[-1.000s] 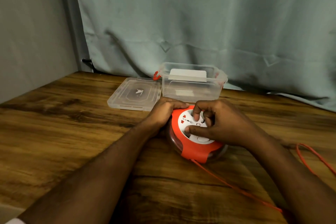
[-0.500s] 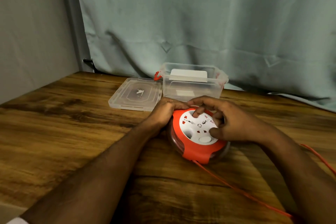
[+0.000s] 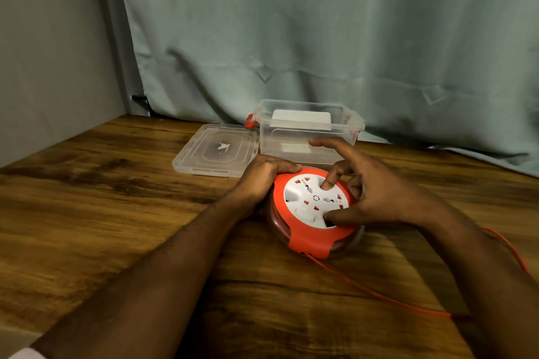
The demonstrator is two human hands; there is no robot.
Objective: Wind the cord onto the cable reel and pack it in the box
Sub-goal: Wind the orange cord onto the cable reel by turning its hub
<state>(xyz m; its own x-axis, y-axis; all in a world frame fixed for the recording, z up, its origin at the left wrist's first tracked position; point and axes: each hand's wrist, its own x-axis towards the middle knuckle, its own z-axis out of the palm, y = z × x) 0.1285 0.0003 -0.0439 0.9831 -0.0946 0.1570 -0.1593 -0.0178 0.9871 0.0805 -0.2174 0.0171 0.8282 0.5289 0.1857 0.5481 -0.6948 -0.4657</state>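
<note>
1. Nearest the viewer, the orange cord point(image 3: 379, 296) runs out from the front of the cable reel point(image 3: 315, 213), across the counter point(image 3: 102, 213) toward the right edge, then loops back on the right. It looks thin and limp, so it should follow the drum without resistance, though slack could snag or kink at the reel's front opening.
2. The cable reel sits flat on the counter, an orange casing with a clear rim and a white socket face on top. It looks like rigid, smooth plastic of moderate weight; I judge it would slide on the wood unless held down.
3. The right hand point(image 3: 379, 195) works the white face: one fingertip presses into a recess at the far side of the face, the thumb rests on its near right edge, the index finger sticks out straight. That recess looks like the natural purchase for turning the drum.
4. The left hand point(image 3: 262, 175) grips the reel's left rim, its fingers curled over the orange casing to brace it. For lifting later, both sides of the casing seem the safest hold.
5. Just behind the reel stands the open clear box point(image 3: 309, 140), thin-walled and probably light enough to shift when nudged.
6. Left of the box, behind the reel, lies the lid point(image 3: 215, 151).
</note>
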